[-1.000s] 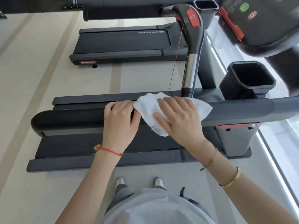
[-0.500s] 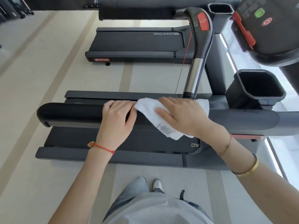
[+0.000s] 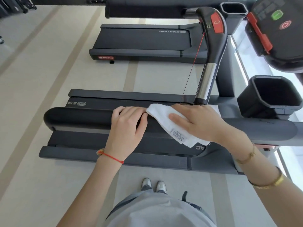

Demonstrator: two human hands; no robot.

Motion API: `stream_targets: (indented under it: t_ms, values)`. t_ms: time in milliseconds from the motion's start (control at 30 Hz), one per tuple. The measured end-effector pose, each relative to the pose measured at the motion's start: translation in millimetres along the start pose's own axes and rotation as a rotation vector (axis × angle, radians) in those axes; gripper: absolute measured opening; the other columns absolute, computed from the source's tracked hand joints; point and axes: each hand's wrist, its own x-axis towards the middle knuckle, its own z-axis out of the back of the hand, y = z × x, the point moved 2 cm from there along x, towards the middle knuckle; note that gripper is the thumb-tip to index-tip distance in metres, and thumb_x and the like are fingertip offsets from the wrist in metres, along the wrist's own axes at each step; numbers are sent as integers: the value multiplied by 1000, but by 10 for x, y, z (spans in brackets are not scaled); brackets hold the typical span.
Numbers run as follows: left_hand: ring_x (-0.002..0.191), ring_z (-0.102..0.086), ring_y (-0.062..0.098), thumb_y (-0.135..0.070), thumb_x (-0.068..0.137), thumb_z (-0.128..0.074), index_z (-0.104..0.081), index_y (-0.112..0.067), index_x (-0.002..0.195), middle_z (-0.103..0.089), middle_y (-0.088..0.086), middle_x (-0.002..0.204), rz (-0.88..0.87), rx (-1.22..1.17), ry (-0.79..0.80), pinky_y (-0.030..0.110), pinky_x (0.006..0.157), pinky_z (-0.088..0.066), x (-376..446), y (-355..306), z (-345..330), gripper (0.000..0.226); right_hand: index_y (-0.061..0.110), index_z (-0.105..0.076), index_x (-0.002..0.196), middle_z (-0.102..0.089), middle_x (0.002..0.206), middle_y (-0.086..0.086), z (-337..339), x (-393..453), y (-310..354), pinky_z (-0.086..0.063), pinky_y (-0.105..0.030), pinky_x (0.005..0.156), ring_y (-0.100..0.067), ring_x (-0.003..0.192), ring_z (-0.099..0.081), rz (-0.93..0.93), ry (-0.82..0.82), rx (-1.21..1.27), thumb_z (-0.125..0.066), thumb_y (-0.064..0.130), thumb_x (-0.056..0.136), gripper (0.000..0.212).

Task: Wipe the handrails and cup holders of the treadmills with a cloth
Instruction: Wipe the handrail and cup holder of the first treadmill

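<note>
A long dark padded handrail (image 3: 78, 118) of the near treadmill runs across the middle of the view. A white cloth (image 3: 161, 117) with a printed label is draped over it. My right hand (image 3: 201, 122) lies over the cloth and wraps it round the rail. Just left of the cloth, my left hand (image 3: 127, 126) grips the bare rail with fingers curled over its top. A black cup holder (image 3: 270, 97) stands open to the right of my right hand.
The console (image 3: 278, 30) with red and green buttons sits at top right. A curved grip (image 3: 211, 51) with a red button and a red cord rises behind the cloth. A second treadmill (image 3: 144, 43) stands beyond, with another cup holder (image 3: 233, 9).
The view has shifted so the treadmill sits further right in the frame. My right hand and the cloth have stayed by the rail's middle, and my left hand keeps its hold.
</note>
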Motion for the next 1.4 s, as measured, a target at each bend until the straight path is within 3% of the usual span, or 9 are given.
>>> stream_targets:
  t_ms: [200, 367, 500, 633, 833, 1033, 1200, 1300, 1400]
  values:
    - [86, -62, 14, -19, 99, -45, -67, -15, 95, -68, -7, 89, 1, 0, 11, 31, 96, -35, -4, 8, 2, 22, 31, -40, 69, -54, 62, 7, -86, 304, 83, -33, -34, 60, -9, 60, -49, -161, 175, 64, -17, 61, 96, 47]
    - [94, -64, 14, -23, 99, -47, -68, -16, 99, -70, -8, 98, 1, -23, 56, 33, 98, -38, 3, 15, 58, 22, 30, -53, 98, -61, 77, 9, -84, -66, 92, -26, -26, 52, -19, 66, -55, -13, -164, -104, -18, 56, 98, 44]
    - [104, -64, 15, -23, 98, -55, -70, -13, 111, -71, -4, 109, 21, -40, 77, 34, 105, -38, -24, 89, 121, 22, 17, -60, 124, -65, 108, 3, -184, -315, 132, -46, -37, 79, -24, 90, -61, 33, -330, -207, -34, 46, 103, 44]
    - [99, -64, 19, -27, 96, -46, -69, -12, 107, -71, -3, 103, 17, -29, 99, 30, 101, -35, -24, 66, 124, 30, 15, -61, 121, -66, 107, 0, -269, -139, 326, -46, -39, 75, -25, 87, -61, 14, -331, -251, -30, 49, 104, 48]
    - [102, -64, 20, -19, 97, -46, -69, -11, 109, -71, -2, 107, 0, -35, 86, 30, 102, -34, -43, 85, 118, 28, 14, -64, 119, -65, 108, -3, -352, -258, 328, -46, -38, 86, -26, 93, -60, 34, -525, -292, -44, 49, 101, 44]
    - [101, -65, 20, -18, 100, -47, -70, -12, 108, -72, -2, 106, 11, -35, 59, 33, 103, -36, -50, 75, 108, 24, 13, -67, 105, -66, 96, -3, -301, -466, 152, -42, -38, 82, -26, 86, -59, -226, -689, -330, -46, 40, 100, 35]
    - [95, -64, 20, -19, 98, -47, -69, -13, 104, -71, -3, 99, 14, -42, 67, 32, 99, -35, -49, 64, 103, 24, 12, -62, 117, -62, 114, -5, -511, -270, 509, -40, -42, 97, -29, 104, -57, -181, -630, -303, -42, 45, 102, 41]
    - [97, -64, 20, -17, 98, -48, -70, -13, 106, -71, -2, 101, 18, -41, 55, 33, 101, -36, -53, 69, 95, 23, 12, -58, 125, -60, 120, -8, -468, -417, 308, -38, -43, 100, -31, 110, -55, -85, -573, -342, -43, 48, 101, 46]
    - [99, -64, 20, -16, 99, -51, -70, -13, 106, -72, -1, 103, 28, -40, 42, 34, 102, -36, -46, 63, 92, 21, 13, -60, 121, -61, 115, -6, -378, -592, 40, -37, -39, 98, -29, 107, -55, -185, -634, -339, -46, 47, 100, 43]
